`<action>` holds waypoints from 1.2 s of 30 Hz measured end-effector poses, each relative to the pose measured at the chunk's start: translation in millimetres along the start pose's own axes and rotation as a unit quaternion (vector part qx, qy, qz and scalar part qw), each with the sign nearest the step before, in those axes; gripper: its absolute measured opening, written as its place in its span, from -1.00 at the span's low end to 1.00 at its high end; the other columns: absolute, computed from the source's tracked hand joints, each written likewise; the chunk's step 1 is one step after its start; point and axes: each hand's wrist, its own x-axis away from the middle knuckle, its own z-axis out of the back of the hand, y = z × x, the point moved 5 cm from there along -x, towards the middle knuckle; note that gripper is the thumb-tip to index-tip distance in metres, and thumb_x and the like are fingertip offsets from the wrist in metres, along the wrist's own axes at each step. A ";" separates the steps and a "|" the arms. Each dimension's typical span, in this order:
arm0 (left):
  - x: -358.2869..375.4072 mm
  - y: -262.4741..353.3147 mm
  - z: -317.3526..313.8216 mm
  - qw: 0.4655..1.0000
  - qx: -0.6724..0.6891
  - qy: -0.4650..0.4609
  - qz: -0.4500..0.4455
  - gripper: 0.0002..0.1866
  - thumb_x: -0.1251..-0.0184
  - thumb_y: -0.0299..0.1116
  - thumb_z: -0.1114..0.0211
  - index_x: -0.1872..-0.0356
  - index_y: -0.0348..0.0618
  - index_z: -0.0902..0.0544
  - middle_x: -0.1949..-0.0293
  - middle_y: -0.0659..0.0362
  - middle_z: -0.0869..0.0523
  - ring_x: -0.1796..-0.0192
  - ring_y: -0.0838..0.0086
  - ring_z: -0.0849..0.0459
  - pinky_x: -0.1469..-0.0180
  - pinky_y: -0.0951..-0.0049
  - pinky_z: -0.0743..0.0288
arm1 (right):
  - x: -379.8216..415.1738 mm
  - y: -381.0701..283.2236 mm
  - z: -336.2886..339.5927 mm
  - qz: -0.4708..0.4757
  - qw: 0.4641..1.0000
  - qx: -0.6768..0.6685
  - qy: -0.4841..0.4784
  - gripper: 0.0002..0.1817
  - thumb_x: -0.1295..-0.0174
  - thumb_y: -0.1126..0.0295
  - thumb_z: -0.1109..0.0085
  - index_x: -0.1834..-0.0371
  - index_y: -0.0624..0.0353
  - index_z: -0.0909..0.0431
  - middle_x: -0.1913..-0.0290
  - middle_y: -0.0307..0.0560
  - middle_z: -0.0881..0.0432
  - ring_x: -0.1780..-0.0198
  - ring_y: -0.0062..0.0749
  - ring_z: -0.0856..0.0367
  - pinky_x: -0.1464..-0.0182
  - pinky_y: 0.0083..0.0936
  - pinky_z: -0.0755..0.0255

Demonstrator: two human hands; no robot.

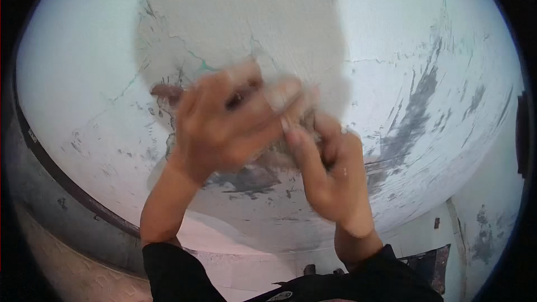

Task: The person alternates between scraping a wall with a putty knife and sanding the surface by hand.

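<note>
My left hand [224,120] is raised in front of a worn, painted wall [386,28], its fingers bent toward the right and smeared by motion. Close against its fingertips is my right hand [338,173], with thumb and forefinger drawn together in a pinch. Whatever lies between the fingertips, if anything, is too blurred to make out. Behind both hands the wall has cracks, a green streak [204,66] and a reddish-brown bare spot [166,94]. A shadow [279,5] falls on the wall above the hands.
Dark scuffed patches [414,112] run down the wall on the right. A dark ledge [84,201] curves along the lower left, above a tan patterned surface [78,274]. At the lower right stands a dark panel-like object [433,268].
</note>
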 end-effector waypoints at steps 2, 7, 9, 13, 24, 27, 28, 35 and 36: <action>-1.0 -5.2 2.6 1.000 0.027 -0.001 0.010 -0.72 -0.15 -0.04 -0.41 0.09 0.33 -0.80 0.04 0.56 -0.74 0.00 0.55 -0.54 -0.02 0.55 -0.47 | 1.2 -0.1 -4.6 -0.019 0.999 0.019 -0.033 -0.81 -0.47 0.48 0.00 0.06 0.44 -0.50 0.42 -0.04 -0.61 0.44 -0.71 -0.45 0.47 -0.62 -0.32; 2.4 -9.8 -6.8 0.996 0.005 0.066 -0.059 -0.69 -0.13 0.05 -0.39 0.12 0.31 -0.81 0.01 0.54 -0.73 0.00 0.53 -0.54 0.02 0.60 -0.47 | -4.9 -9.1 -7.1 0.038 0.997 0.070 0.002 -0.83 -0.45 0.49 -0.04 0.09 0.43 -0.50 0.52 -0.06 -0.59 0.54 -0.68 -0.44 0.53 -0.59 -0.26; -1.9 -19.5 -3.6 0.998 -0.025 0.053 -0.024 -0.67 -0.14 0.09 -0.36 0.11 0.33 -0.79 -0.03 0.53 -0.71 -0.04 0.50 -0.55 -0.07 0.47 -0.45 | -10.0 -14.6 -7.0 0.010 0.998 0.055 -0.017 -0.84 -0.45 0.49 -0.05 0.09 0.40 -0.51 0.54 -0.05 -0.58 0.55 -0.67 -0.44 0.53 -0.58 -0.26; 9.3 9.3 15.7 0.996 -0.067 -0.034 -0.051 -0.73 -0.32 0.03 -0.23 0.03 0.31 -0.69 -0.07 0.51 -0.61 -0.15 0.51 -0.51 -0.07 0.36 -0.33 | 23.9 -29.6 0.2 0.013 0.976 0.214 -0.033 -0.90 -0.40 0.50 -0.13 0.12 0.31 -0.55 0.58 -0.02 -0.53 0.60 -0.62 -0.41 0.54 -0.55 -0.27; 245.3 102.8 126.6 0.805 -0.090 -0.117 0.575 -0.79 -0.53 -0.28 -0.11 0.20 -0.22 -0.55 0.14 0.04 -0.59 -0.02 0.17 -0.50 -0.13 0.06 -0.31 | 217.0 68.5 149.0 -0.401 0.834 0.294 -0.238 -0.64 -0.35 0.12 -0.24 0.37 0.23 -0.66 0.53 0.10 -0.61 0.47 -0.03 -0.61 0.37 -0.21 -0.42; 356.7 179.2 174.3 0.597 -0.231 -0.126 0.758 -0.87 -0.50 -0.45 -0.10 0.23 -0.32 -0.50 0.25 -0.04 -0.52 0.06 0.05 -0.44 -0.05 0.09 -0.32 | 282.5 94.5 226.1 -0.333 0.644 0.652 -0.222 -0.68 -0.27 0.15 -0.27 0.37 0.22 -0.67 0.52 0.14 -0.65 0.39 0.14 -0.66 0.30 -0.08 -0.49; 368.2 202.0 182.0 0.584 -0.221 -0.195 0.756 -0.92 -0.40 -0.50 -0.17 0.23 -0.32 -0.50 0.21 -0.08 -0.52 0.06 0.03 -0.44 -0.01 0.07 -0.33 | 291.5 90.8 239.2 -0.357 0.571 0.704 -0.227 -0.69 -0.24 0.16 -0.28 0.39 0.22 -0.67 0.52 0.15 -0.65 0.37 0.19 -0.66 0.28 -0.03 -0.50; 286.9 244.5 126.7 0.762 -0.050 -0.222 0.606 -0.67 0.03 -0.43 -0.48 0.28 -0.22 -0.49 0.23 -0.04 -0.53 0.02 -0.01 -0.45 -0.03 -0.03 -0.32 | 203.3 63.0 167.4 -0.261 0.825 0.470 -0.175 -0.76 -0.25 0.23 -0.31 0.29 0.22 -0.67 0.35 0.08 -0.73 0.27 0.01 -0.70 0.17 -0.22 -0.51; 266.2 246.9 109.8 0.789 0.027 -0.214 0.576 -0.64 0.08 -0.38 -0.51 0.29 -0.18 -0.52 0.21 0.00 -0.56 0.00 -0.02 -0.48 -0.07 -0.05 -0.33 | 192.4 58.1 141.3 -0.229 0.862 0.420 -0.166 -0.76 -0.29 0.23 -0.28 0.25 0.22 -0.68 0.33 0.07 -0.73 0.24 -0.02 -0.71 0.16 -0.24 -0.51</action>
